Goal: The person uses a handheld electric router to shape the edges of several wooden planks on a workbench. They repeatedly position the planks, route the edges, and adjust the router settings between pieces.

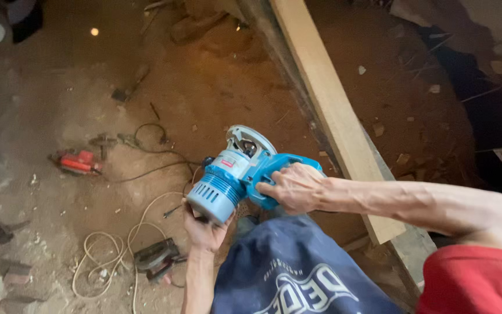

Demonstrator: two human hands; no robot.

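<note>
1. At the far left, a small red power tool (78, 163) lies on the dusty earth floor (42, 110), with a dark cable trailing from it toward the middle.
2. Lower down, a pale looped cord (107, 251) lies in coils on the floor, just beside a dark grey metal tool (156, 256).
3. The left hand (203, 228) comes up from below, palm under the ribbed round motor end of the saw, its fingers curled up against the housing and supporting it.
4. The blue hand-held circular saw with a silver blade guard (236, 174) is held in the air between both hands, above the person's blue-clad knee, tilted with the guard pointing away.
5. The right hand (293, 187) is wrapped tight around the saw's blue handle, fingers closed on it.
6. Right of the saw, a long pale wooden plank (329, 110) runs diagonally from the top of the view down past the right forearm.
</note>
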